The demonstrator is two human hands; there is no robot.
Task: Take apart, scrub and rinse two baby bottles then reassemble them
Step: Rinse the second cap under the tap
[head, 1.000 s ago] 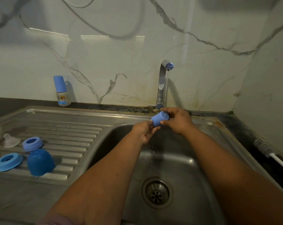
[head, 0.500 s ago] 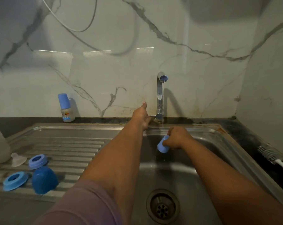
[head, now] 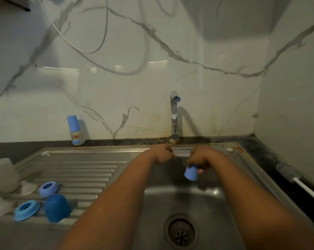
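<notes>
Gripping the light-blue cap (head: 191,171) mouth-down, the right hand (head: 200,157) hovers over the sink (head: 215,204).

Two bare forearms, no sleeves visible.

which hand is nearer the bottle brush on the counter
Right. The right hand, holding the blue cap over the sink, is nearer the bottle brush; the left hand is farther left.

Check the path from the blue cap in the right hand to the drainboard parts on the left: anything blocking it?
The left forearm crosses between the light blue cap, held by the right hand over the sink basin, and the drainboard. Nothing else visible stands in the way.
</notes>
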